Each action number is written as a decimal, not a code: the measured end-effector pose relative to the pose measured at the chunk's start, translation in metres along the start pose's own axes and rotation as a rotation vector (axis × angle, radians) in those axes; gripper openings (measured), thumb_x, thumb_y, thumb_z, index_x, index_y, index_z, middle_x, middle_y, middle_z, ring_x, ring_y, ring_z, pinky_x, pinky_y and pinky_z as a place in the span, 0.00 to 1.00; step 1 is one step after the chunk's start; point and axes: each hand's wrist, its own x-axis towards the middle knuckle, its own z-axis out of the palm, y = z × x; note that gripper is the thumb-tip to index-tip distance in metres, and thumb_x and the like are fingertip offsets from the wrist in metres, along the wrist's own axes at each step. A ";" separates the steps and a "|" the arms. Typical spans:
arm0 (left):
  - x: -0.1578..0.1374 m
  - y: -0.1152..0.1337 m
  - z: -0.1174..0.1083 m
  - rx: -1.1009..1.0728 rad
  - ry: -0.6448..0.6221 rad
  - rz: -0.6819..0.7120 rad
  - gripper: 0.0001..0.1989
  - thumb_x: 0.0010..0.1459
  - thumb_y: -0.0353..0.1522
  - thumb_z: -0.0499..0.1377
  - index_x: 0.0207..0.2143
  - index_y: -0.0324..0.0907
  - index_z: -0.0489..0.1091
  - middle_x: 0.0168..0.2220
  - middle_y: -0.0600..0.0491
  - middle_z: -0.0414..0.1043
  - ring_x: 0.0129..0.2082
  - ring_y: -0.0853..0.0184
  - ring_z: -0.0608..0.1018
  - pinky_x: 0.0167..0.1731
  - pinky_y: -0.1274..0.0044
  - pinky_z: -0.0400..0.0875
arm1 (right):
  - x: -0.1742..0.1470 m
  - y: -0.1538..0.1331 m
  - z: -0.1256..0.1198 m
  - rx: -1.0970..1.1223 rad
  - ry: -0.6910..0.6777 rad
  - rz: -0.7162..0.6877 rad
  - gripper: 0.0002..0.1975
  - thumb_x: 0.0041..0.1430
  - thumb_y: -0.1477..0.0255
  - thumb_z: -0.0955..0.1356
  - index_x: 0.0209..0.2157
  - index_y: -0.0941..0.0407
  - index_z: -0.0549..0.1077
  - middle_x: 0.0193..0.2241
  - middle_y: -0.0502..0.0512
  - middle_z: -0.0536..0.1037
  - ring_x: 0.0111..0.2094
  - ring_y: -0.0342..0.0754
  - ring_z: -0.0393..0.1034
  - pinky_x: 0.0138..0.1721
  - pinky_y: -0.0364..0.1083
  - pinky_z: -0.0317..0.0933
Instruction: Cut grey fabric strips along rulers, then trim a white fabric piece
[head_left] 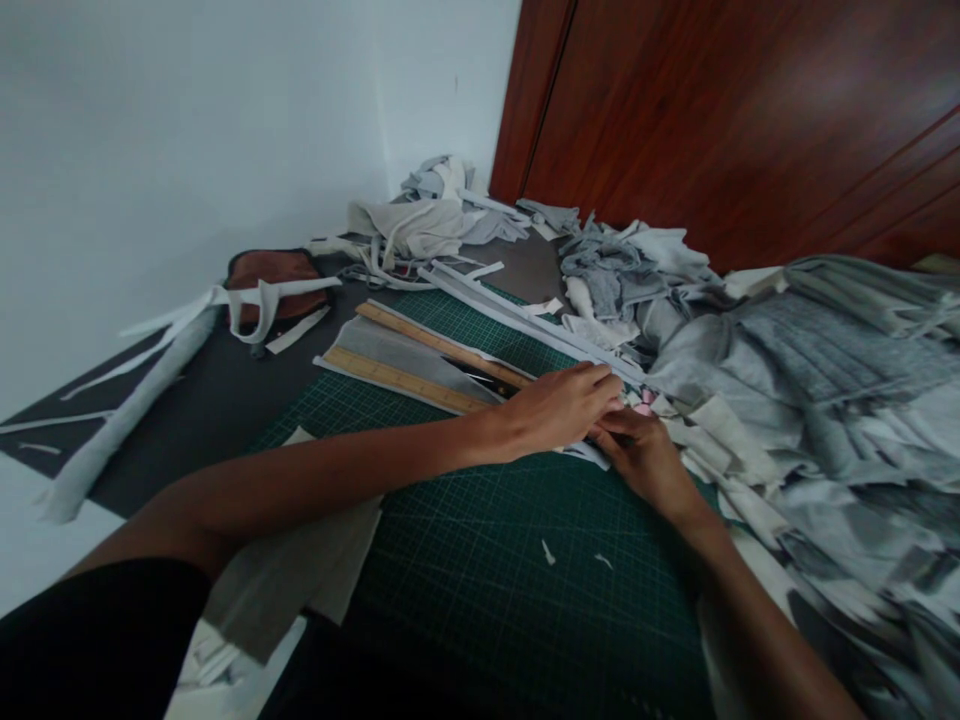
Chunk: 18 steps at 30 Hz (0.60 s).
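My left hand (562, 405) reaches across the green cutting mat (480, 540), its fingers curled together at the right ends of two wooden rulers. Against its fingertips are those of my right hand (646, 455), drawn into a pinch. Whatever sits between the fingers is hidden. One wooden ruler (442, 341) and a second ruler (401, 380) lie on a grey fabric piece (409, 345). Dark scissors (484, 377) rest between the rulers, partly behind my left hand. A pale strip end (587, 455) shows below the hands.
Heaped grey and white fabric (750, 370) covers the right side. More scraps (420, 225) lie at the back by the wall. A brown pouch (274, 270) and a rolled pale cloth (142, 410) are at left. A long white strip (517, 315) crosses the mat's far side.
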 end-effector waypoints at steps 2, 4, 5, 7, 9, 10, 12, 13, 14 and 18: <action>0.005 0.001 -0.009 -0.014 0.055 -0.021 0.10 0.71 0.29 0.48 0.42 0.34 0.68 0.42 0.46 0.73 0.43 0.63 0.76 0.42 0.73 0.72 | -0.001 0.003 0.002 -0.002 -0.017 0.001 0.16 0.67 0.61 0.65 0.40 0.53 0.82 0.38 0.58 0.82 0.38 0.52 0.76 0.45 0.52 0.70; 0.009 0.002 -0.018 -0.039 0.108 -0.056 0.11 0.72 0.30 0.48 0.42 0.34 0.68 0.43 0.46 0.73 0.44 0.63 0.76 0.43 0.73 0.71 | -0.002 0.004 0.003 -0.021 -0.037 0.003 0.15 0.68 0.62 0.64 0.42 0.53 0.81 0.37 0.58 0.81 0.38 0.52 0.76 0.46 0.53 0.70; 0.011 0.003 -0.021 -0.050 0.123 -0.068 0.10 0.72 0.30 0.48 0.42 0.35 0.68 0.43 0.45 0.73 0.44 0.63 0.76 0.44 0.73 0.71 | -0.002 0.005 0.004 -0.030 -0.041 0.005 0.15 0.68 0.62 0.64 0.42 0.53 0.81 0.37 0.58 0.81 0.38 0.52 0.76 0.46 0.54 0.70; 0.012 0.004 -0.025 -0.061 0.132 -0.079 0.10 0.72 0.30 0.48 0.42 0.35 0.67 0.43 0.46 0.73 0.45 0.63 0.76 0.45 0.73 0.71 | -0.002 0.005 0.005 -0.044 -0.040 0.015 0.15 0.68 0.62 0.64 0.42 0.53 0.81 0.37 0.58 0.80 0.39 0.53 0.76 0.46 0.54 0.70; 0.012 0.004 -0.026 -0.062 0.120 -0.084 0.10 0.72 0.31 0.49 0.41 0.36 0.67 0.43 0.46 0.73 0.45 0.64 0.76 0.45 0.73 0.71 | -0.002 0.004 0.006 -0.053 -0.028 0.024 0.15 0.68 0.62 0.64 0.42 0.54 0.81 0.37 0.58 0.80 0.41 0.53 0.76 0.45 0.53 0.70; 0.011 0.005 -0.025 -0.059 0.112 -0.088 0.10 0.72 0.31 0.49 0.41 0.36 0.67 0.43 0.46 0.73 0.45 0.64 0.76 0.45 0.74 0.71 | -0.002 0.003 0.007 -0.056 -0.022 0.026 0.15 0.68 0.63 0.64 0.42 0.54 0.80 0.38 0.59 0.80 0.41 0.53 0.76 0.44 0.52 0.70; 0.010 0.005 -0.023 -0.048 0.093 -0.093 0.10 0.72 0.31 0.49 0.42 0.35 0.67 0.43 0.46 0.73 0.45 0.63 0.75 0.44 0.74 0.70 | -0.001 0.001 0.010 -0.051 -0.005 0.024 0.14 0.68 0.64 0.64 0.42 0.56 0.80 0.39 0.60 0.80 0.41 0.52 0.76 0.43 0.51 0.69; 0.010 0.005 -0.022 -0.041 0.084 -0.091 0.10 0.72 0.31 0.48 0.42 0.35 0.67 0.43 0.45 0.73 0.46 0.63 0.75 0.44 0.74 0.70 | -0.001 0.000 0.011 -0.042 0.006 0.021 0.14 0.68 0.65 0.65 0.42 0.56 0.79 0.40 0.60 0.80 0.41 0.52 0.76 0.43 0.51 0.69; 0.009 0.005 -0.022 -0.034 0.075 -0.087 0.11 0.72 0.31 0.48 0.43 0.34 0.67 0.43 0.45 0.73 0.46 0.63 0.75 0.44 0.75 0.70 | -0.001 -0.001 0.012 -0.030 0.018 0.016 0.13 0.68 0.65 0.65 0.42 0.56 0.79 0.40 0.59 0.80 0.41 0.52 0.76 0.43 0.51 0.68; 0.009 0.004 -0.020 -0.012 0.047 -0.084 0.10 0.72 0.30 0.48 0.44 0.34 0.67 0.43 0.45 0.73 0.46 0.63 0.75 0.44 0.75 0.69 | -0.001 -0.005 0.013 0.004 0.034 0.006 0.11 0.68 0.67 0.64 0.42 0.56 0.77 0.41 0.58 0.81 0.41 0.51 0.76 0.45 0.51 0.67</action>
